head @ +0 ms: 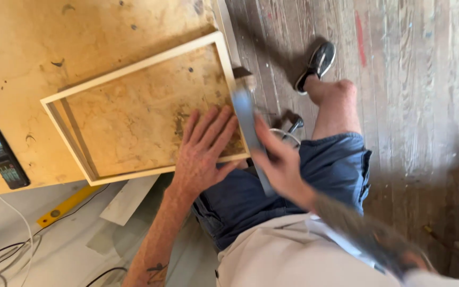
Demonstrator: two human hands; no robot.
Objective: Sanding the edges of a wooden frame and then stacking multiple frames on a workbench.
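Under our head camera, the plywood desk (54, 32) fills the upper left, and we take the wooden frame (134, 69) lying flat on it as our landmark. Right of the frame, the plank floor (415, 106) runs out past our bare knee and a dark shoe (317, 61). Below the frame, off the desk edge, lie a yellow level (67, 204) and loose cables (6, 250). Left of the frame a dark phone (3, 158) rests on the desk.

Our left hand (203, 151) lies flat on the frame's lower right corner, fingers (213, 125) spread open, pressing down and gripping nothing. Our right hand (280, 165) is closed around a grey file (248, 125), blurred with motion, which runs along the frame's right rail at the desk edge.

We judge the risks as these: the frame's corner sits close to the desk edge, so a hard stroke could push it sideways from under the flat palm; and the left fingertips lie just beside the file, so a slipped stroke could scrape them.
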